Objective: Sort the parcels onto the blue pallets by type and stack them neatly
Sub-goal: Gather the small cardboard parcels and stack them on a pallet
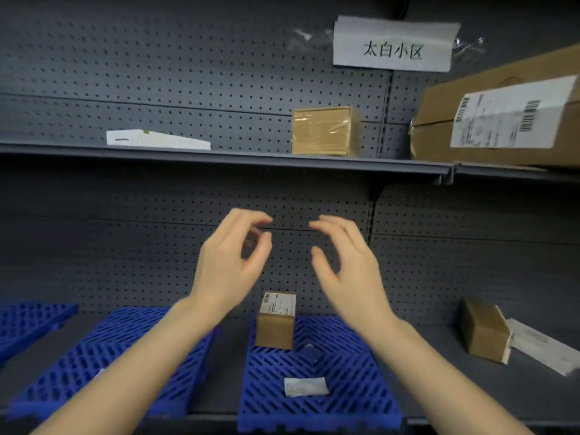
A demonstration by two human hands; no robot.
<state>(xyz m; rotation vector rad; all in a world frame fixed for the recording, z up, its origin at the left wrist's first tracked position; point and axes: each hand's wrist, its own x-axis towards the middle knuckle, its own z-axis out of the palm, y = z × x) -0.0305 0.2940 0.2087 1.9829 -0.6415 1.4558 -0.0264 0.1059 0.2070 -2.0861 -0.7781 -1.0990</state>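
Observation:
My left hand (233, 255) and my right hand (343, 259) are raised side by side in front of the lower shelf's back wall, fingers curled and apart, both empty. Below them a small brown box (275, 328) with a white label on top stands upright on the middle-right blue pallet (351, 387). A second blue pallet (103, 350) lies left of it, and a third (28, 321) shows at the far left. On the upper shelf sit a tape-wrapped brown box (323, 131), a flat white box (153, 140) and a large labelled carton (502, 117).
A brown box (485, 331) lies tilted on the lower shelf at the right, next to a white paper parcel (546, 346). A white slip (304, 387) rests on the middle-right pallet. A paper sign (394, 45) is taped to the grey pegboard back.

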